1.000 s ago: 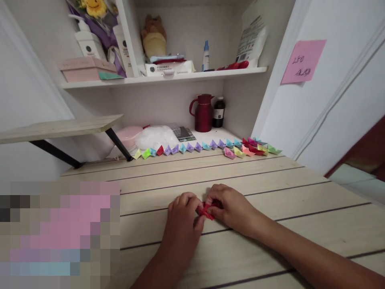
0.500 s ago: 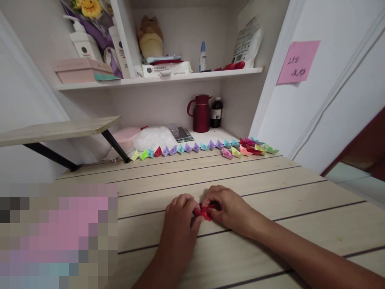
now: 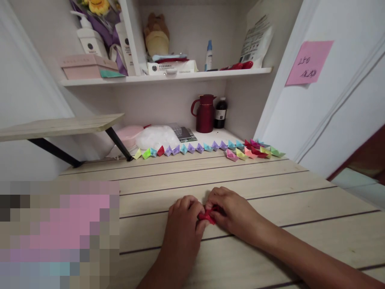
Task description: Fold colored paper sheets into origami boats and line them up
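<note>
Between my two hands, low over the wooden table (image 3: pixel 144 200), is a small piece of folded red paper (image 3: pixel 207 216). My left hand (image 3: pixel 185 220) pinches its left side between thumb and fingers. From the right, my right hand (image 3: pixel 230 208) grips the other side, its curled fingers covering part of the paper. The exact shape of the folds is partly hidden. Along the table's back edge runs a row of small folded paper boats (image 3: pixel 191 148) in purple, blue, red, green and yellow. More paper boats (image 3: pixel 249 152) cluster at the row's right end.
A small raised wooden stand (image 3: pixel 60 126) with black legs is at the left. Behind the boats are a plastic bag (image 3: pixel 158 137), a dark red jug (image 3: pixel 205 114) and a dark bottle (image 3: pixel 220 114). A shelf (image 3: pixel 168 78) holds assorted items above. The lower left is pixelated.
The whole view has shifted slightly, so things appear a little farther right. Both hands keep their pinch on the red paper, with only slight finger movement.
</note>
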Motion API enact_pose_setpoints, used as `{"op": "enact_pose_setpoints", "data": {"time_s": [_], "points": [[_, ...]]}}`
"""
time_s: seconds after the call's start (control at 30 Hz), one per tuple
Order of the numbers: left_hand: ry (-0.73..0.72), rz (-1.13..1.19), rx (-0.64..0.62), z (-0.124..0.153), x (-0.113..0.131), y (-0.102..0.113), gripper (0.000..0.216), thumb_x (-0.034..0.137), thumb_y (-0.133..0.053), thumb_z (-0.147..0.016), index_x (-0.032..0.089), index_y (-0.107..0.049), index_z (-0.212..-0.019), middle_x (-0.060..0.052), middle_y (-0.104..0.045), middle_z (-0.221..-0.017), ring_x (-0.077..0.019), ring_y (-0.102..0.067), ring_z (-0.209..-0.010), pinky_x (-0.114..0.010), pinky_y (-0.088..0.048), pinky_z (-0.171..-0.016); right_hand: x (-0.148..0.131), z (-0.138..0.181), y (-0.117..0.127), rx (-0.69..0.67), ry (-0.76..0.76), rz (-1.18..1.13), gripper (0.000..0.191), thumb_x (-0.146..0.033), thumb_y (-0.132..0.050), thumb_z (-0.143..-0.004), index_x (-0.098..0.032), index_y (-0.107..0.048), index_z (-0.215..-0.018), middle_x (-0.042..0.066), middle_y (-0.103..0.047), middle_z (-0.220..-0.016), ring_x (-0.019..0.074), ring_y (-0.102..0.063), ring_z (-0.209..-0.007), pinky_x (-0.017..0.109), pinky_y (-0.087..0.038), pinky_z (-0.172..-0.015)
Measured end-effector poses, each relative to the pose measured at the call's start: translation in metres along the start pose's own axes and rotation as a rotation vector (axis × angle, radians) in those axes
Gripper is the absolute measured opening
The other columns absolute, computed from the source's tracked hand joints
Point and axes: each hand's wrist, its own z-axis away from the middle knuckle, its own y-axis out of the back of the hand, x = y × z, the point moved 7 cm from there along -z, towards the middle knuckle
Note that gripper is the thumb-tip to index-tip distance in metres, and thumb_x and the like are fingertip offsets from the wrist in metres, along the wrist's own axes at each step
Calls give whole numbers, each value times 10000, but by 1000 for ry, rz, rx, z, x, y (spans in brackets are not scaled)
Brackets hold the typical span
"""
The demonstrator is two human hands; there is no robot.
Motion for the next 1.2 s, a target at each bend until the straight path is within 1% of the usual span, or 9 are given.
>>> {"op": "enact_pose_setpoints", "data": {"time_s": [0.13,0.23,0.37,0.6,0.67,0.73,0.83,1.0,1.2], "points": [[25,-4,-11,-3,-1,0,170,110,-643,-740,232,-606,-852,-23,-591,-1086,-234,-517,-1045,-407,-361,-925,1,3,5,-127,80,-190,245,-91,-689,-709,-217,-667,-918,26,-641,-935,186,-569,-909,283,-451,-803],[22,-2,-12,-3,-1,0,186,96,-640,-736,228,-605,-862,-28,-591,-1088,-235,-517,-1052,-413,-358,-932,-2,7,13,-167,125,-246,324,-79,-693,-719,-226,-650,-1004,24,-629,-978,171,-575,-939,272,-455,-834],[15,2,-21,-2,-1,-1,168,102,-629,-748,228,-602,-856,-27,-586,-1101,-234,-515,-1052,-412,-357,-934,-2,9,17,-154,126,-233,282,-51,-639,-749,-221,-640,-974,22,-613,-949,154,-590,-879,253,-465,-790],[0,-11,3,-2,0,-1,156,101,-633,-747,224,-599,-835,-26,-581,-1099,-231,-513,-1043,-409,-361,-925,8,8,17,-127,75,-157,371,-17,-607,-711,-237,-597,-1009,19,-584,-977,147,-581,-814,244,-467,-720],[-1,-15,-2,-1,0,-1,160,102,-629,-752,225,-600,-849,-26,-582,-1098,-231,-514,-1038,-410,-363,-925,9,8,17,-118,63,-190,413,-18,-605,-711,-238,-569,-1059,35,-569,-1069,146,-584,-836,247,-478,-737],[-4,-24,-11,-1,1,-2,152,111,-622,-763,225,-598,-861,-28,-582,-1099,-234,-514,-1030,-412,-369,-914,7,8,17,-114,78,-214,380,-22,-610,-720,-234,-574,-1033,45,-555,-1124,157,-583,-904,258,-481,-788],[-5,-37,-15,-1,1,-3,138,122,-626,-769,223,-596,-859,-30,-581,-1098,-239,-512,-1027,-414,-373,-907,2,8,18,-113,117,-219,265,-37,-619,-744,-224,-607,-932,47,-569,-1114,180,-563,-1011,280,-463,-870],[-17,-47,4,0,1,-4,129,131,-619,-786,227,-594,-869,-27,-578,-1093,-232,-512,-1019,-408,-376,-903,-2,6,18,-133,152,-255,162,-163,-653,-804,-225,-634,-953,51,-598,-1117,190,-568,-1044,298,-455,-908],[-11,-63,-7,0,2,-4,115,141,-617,-797,230,-602,-867,-33,-576,-1110,-239,-510,-1036,-421,-376,-923,-10,5,13,-45,162,-169,222,-72,-562,-813,-233,-656,-935,55,-638,-1096,196,-571,-1045,339,-439,-939]]}}
